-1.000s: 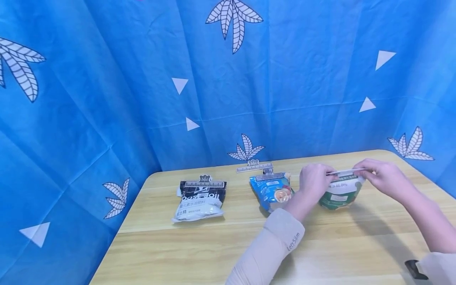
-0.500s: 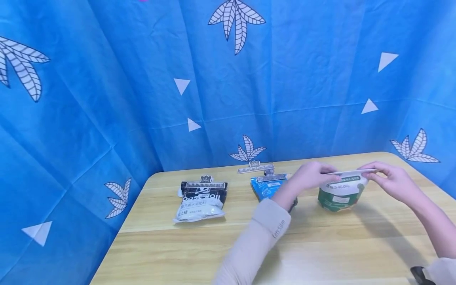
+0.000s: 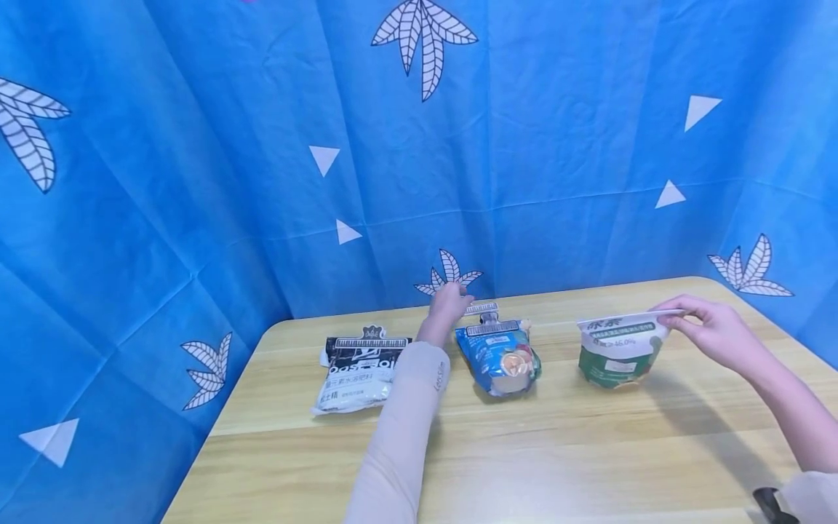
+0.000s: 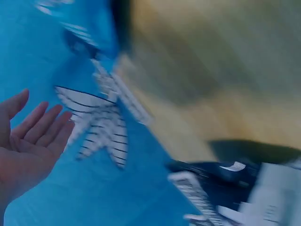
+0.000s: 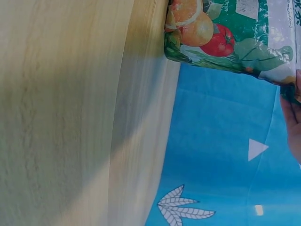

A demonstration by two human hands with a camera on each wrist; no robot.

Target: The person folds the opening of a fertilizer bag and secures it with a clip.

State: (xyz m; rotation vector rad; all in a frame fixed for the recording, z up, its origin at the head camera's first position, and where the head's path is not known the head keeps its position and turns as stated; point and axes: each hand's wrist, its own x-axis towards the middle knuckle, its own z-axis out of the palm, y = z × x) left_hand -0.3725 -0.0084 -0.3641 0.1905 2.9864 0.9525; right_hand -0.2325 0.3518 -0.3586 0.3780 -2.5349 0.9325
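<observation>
My right hand [image 3: 713,327] pinches the top right corner of a green and white pouch [image 3: 618,353], which stands on the table. Oranges and a tomato are printed on the pouch in the right wrist view. My left hand [image 3: 449,304] hovers near the table's back edge, beside a loose silver bag clip [image 3: 483,308] that it partly hides. In the left wrist view the left hand [image 4: 37,146] holds nothing, its fingers extended and apart from the clip [image 4: 129,99].
A blue bag [image 3: 500,364] with a silver clip on its top lies mid-table. Left of it is a black and white bag [image 3: 356,378], also clipped and partly behind the left forearm. A blue curtain [image 3: 556,145] hangs behind the wooden table [image 3: 524,466].
My left hand has let go of the green and white pouch and moved left, across the blue bag, to the loose clip. The right hand keeps hold of the pouch's corner.
</observation>
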